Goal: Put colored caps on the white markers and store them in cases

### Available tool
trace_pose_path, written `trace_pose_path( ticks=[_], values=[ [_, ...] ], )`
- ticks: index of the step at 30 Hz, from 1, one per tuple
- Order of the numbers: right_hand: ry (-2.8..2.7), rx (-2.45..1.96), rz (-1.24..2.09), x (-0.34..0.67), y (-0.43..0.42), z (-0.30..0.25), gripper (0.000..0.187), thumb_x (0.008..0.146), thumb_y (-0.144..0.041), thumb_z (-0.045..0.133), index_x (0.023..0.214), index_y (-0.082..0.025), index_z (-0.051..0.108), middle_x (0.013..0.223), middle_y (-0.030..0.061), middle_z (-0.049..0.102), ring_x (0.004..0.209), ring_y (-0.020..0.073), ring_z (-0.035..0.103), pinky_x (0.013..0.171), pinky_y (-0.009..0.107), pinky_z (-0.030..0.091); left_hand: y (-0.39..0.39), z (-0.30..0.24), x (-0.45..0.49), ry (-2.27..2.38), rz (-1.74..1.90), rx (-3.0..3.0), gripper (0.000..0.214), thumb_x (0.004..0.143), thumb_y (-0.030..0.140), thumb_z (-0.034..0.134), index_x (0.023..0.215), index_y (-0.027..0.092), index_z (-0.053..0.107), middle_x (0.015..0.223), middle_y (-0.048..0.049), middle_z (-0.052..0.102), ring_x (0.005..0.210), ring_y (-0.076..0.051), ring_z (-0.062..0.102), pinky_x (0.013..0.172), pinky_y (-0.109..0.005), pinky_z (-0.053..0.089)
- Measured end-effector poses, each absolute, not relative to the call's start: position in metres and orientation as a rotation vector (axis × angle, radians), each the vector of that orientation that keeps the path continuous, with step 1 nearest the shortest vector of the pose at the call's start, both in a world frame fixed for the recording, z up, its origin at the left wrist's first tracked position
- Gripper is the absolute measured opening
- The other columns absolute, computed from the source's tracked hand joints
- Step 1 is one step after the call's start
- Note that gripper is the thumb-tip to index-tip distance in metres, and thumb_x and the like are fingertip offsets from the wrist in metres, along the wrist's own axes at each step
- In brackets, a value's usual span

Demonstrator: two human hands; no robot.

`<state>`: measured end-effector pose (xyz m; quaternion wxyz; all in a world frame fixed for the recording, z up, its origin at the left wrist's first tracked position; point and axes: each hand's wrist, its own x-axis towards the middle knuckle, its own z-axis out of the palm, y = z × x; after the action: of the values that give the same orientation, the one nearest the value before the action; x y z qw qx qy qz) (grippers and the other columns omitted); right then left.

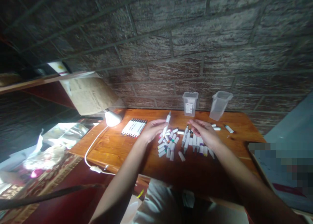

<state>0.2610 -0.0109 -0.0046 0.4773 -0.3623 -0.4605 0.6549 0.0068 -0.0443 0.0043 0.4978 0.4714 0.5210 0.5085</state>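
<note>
My left hand [153, 130] holds a white marker [167, 121] upright, its tip pointing up, above a scatter of loose caps [168, 145] on the wooden table [122, 149]. My right hand [204, 132] lies palm down over a group of white markers [195, 142], its fingers curled toward one of them; whether it grips one is unclear. A neat row of capped markers [134, 127] lies to the left of my left hand.
Two clear plastic containers [190, 103] [219, 105] stand at the back against the brick wall. A few stray markers [229, 128] lie near them. A small white lamp [112, 118] with a cable [91, 152] sits at the left, under a paper bag [91, 95].
</note>
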Motion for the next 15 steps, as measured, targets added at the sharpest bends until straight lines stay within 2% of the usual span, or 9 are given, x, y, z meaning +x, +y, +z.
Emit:
trace_pose_path(
  ticks=[3,6,9,11,15],
  values=[
    [-1.106,-0.884,1.614,0.261,-0.01,-0.004,0.041,0.062,-0.053,0.086,0.083,-0.018,0.077,0.058,-0.0045,0.057,0.048,0.0046,0.041,0.046,0.02,0.033,-0.049,0.013,-0.029,1.519,1.163,1.297,0.055,0.06,0.049,0.087,0.1,0.013,0.077,0.093,-0.0085,0.078,0.078,-0.016,0.07,0.075,-0.027,0.056],
    [-1.102,-0.885,1.618,0.261,-0.011,-0.004,0.042,0.062,-0.053,0.086,0.084,-0.018,0.078,0.061,-0.0032,0.059,0.051,0.0053,0.045,0.047,0.019,0.036,-0.052,0.024,-0.063,1.79,1.002,1.486,0.046,0.062,0.049,0.084,0.091,0.014,0.079,0.082,-0.0053,0.077,0.072,-0.018,0.068,0.069,-0.027,0.052],
    [-1.116,-0.885,1.621,0.261,-0.011,-0.004,0.042,0.064,-0.053,0.085,0.085,-0.018,0.079,0.062,-0.0024,0.06,0.052,0.0051,0.047,0.047,0.018,0.036,-0.054,0.028,-0.081,2.054,0.801,1.671,0.023,0.067,0.039,0.08,0.078,0.019,0.079,0.072,-0.0022,0.075,0.073,-0.02,0.068,0.07,-0.028,0.048],
    [-1.122,-0.875,1.619,0.261,-0.011,-0.005,0.042,0.064,-0.053,0.085,0.085,-0.018,0.079,0.061,-0.0026,0.059,0.051,0.0044,0.045,0.045,0.017,0.034,-0.055,0.028,-0.083,2.199,0.657,1.763,0.008,0.069,0.03,0.076,0.071,0.021,0.078,0.073,-0.0024,0.075,0.079,-0.022,0.069,0.075,-0.028,0.047],
    [-1.117,-0.868,1.606,0.262,-0.01,-0.006,0.041,0.065,-0.053,0.085,0.084,-0.017,0.079,0.058,-0.0038,0.056,0.048,0.0029,0.04,0.042,0.016,0.028,-0.057,0.022,-0.074,2.417,0.381,1.849,0.006,0.072,0.021,0.072,0.071,0.021,0.078,0.08,-0.0071,0.077,0.087,-0.026,0.07,0.078,-0.029,0.047]
  ],
)
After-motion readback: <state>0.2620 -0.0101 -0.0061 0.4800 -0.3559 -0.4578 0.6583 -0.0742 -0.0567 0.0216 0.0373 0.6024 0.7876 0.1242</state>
